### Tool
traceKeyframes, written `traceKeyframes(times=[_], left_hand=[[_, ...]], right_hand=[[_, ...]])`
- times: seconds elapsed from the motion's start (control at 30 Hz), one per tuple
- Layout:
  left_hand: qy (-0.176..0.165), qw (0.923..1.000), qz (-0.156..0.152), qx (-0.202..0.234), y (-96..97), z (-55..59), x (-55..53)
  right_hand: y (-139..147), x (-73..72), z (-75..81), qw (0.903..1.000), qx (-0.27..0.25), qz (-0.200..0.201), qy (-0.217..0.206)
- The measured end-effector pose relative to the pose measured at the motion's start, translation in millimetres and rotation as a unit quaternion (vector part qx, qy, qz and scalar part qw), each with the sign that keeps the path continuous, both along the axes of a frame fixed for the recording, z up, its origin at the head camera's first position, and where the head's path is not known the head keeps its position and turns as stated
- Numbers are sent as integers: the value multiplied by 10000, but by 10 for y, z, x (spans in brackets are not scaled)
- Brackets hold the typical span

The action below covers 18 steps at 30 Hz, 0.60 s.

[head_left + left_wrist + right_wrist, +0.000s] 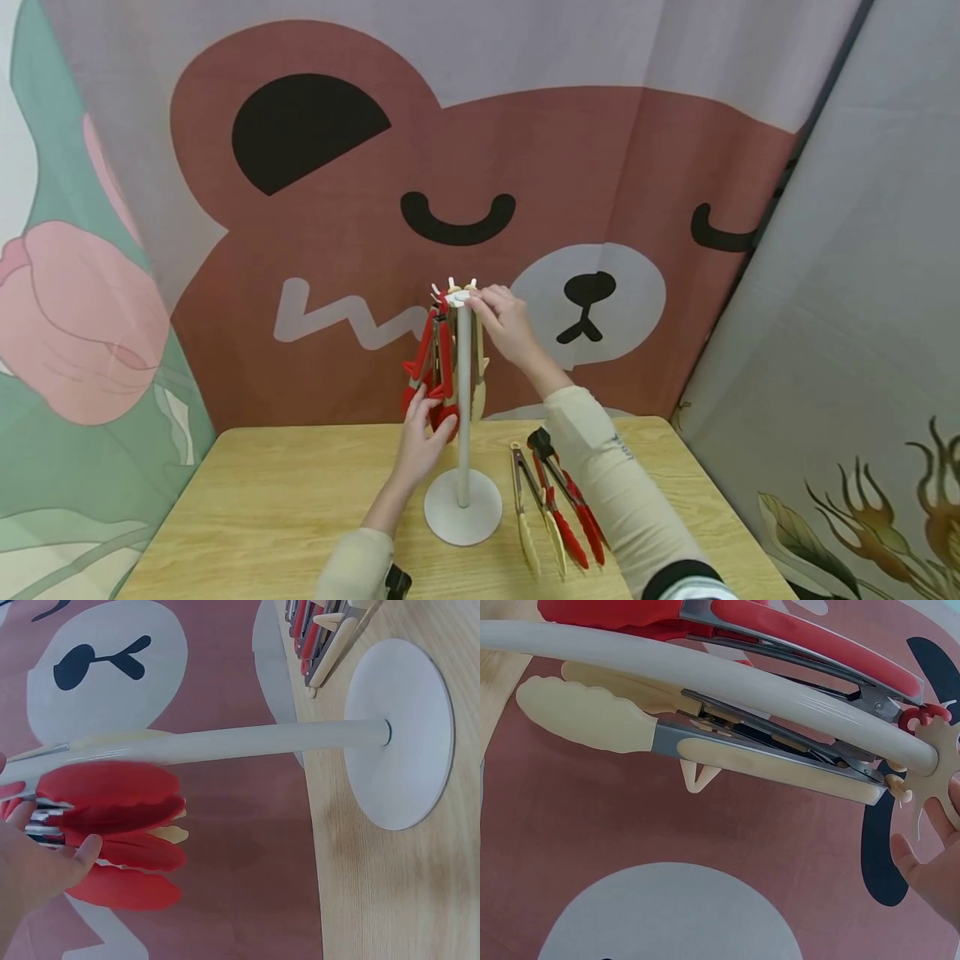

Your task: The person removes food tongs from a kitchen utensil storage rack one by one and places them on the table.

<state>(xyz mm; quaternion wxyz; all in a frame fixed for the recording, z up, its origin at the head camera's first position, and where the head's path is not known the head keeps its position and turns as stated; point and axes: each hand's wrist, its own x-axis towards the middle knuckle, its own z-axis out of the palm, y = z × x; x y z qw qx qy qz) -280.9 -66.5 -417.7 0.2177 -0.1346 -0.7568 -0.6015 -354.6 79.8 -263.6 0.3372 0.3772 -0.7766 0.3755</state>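
A white stand (463, 450) with a round base and a hooked top (457, 297) rises from the table. Red-tipped tongs (446, 358) hang on its left side, and cream-tipped tongs (585, 716) hang on the other side of the pole. My left hand (422, 442) is at the lower ends of the red tongs, thumb and fingers spread and touching them; its thumb lies by a red tip (142, 851). Up at the stand's top, my right hand (510, 325) pinches the edge of the hooked piece between thumb and fingers.
On the wooden table (300, 500), right of the base, lie cream-tipped tongs (528, 542) and red-tipped tongs (573, 542), side by side under my right forearm. A curtain with a bear print (337, 250) hangs behind the table; a grey curtain (825, 292) is at the right.
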Motion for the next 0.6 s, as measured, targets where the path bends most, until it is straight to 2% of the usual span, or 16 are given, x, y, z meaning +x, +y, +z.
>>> traceKeyframes(times=[0.07, 0.2, 0.3, 0.53, 0.6], left_hand=[[-3, 9999, -52, 92, 0, 48, 19], [25, 9996, -164, 226, 15, 226, 148], [64, 9993, -217, 300, 25, 301, 201], [141, 9987, -148, 464, -8, 37, 0], [27, 9978, -188, 630, -17, 25, -7]], right_hand=[[-5, 0, 4, 10000, -12, 15, 24], [-10, -3, 7, 10000, -38, 32, 85], [-12, -5, 6, 9999, -30, 24, 111], [-14, -9, -6, 9999, -52, 7, 142], [-16, -5, -8, 9999, -57, -5, 124]])
